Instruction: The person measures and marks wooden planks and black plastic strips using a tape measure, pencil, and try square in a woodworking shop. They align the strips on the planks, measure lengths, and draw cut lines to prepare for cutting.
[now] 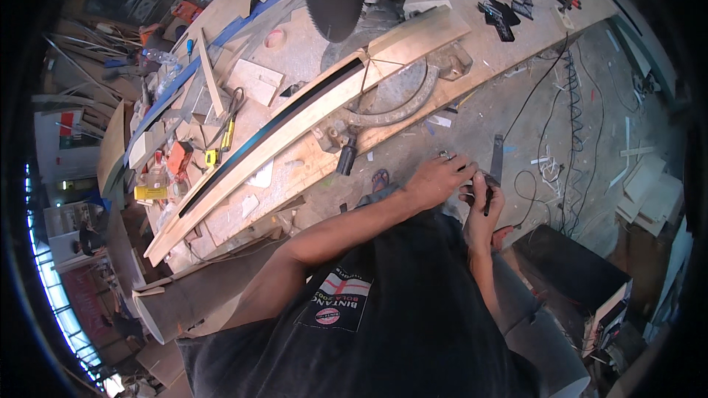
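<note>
My left hand (439, 180) and my right hand (483, 203) are together at waist height, fingers curled round a dark tool with a flat metal blade (498, 151) pointing up, perhaps a square. A thin black item (487, 206) sticks down from my right fingers; I cannot tell what it is. Beyond my hands, long pale wooden pieces (405, 40) with a dark slot lie diagonally across a mitre saw's base (394, 99). The saw's dark blade (328, 7) is raised above them.
The workbench (295, 177) holds offcuts, a yellow tape measure (214, 156) and black hardware (498, 18). Hoses and cords (571, 125) cross the littered floor. A black box (568, 265) and stacked boards (641, 191) stand right. A person (88, 243) is in the far left background.
</note>
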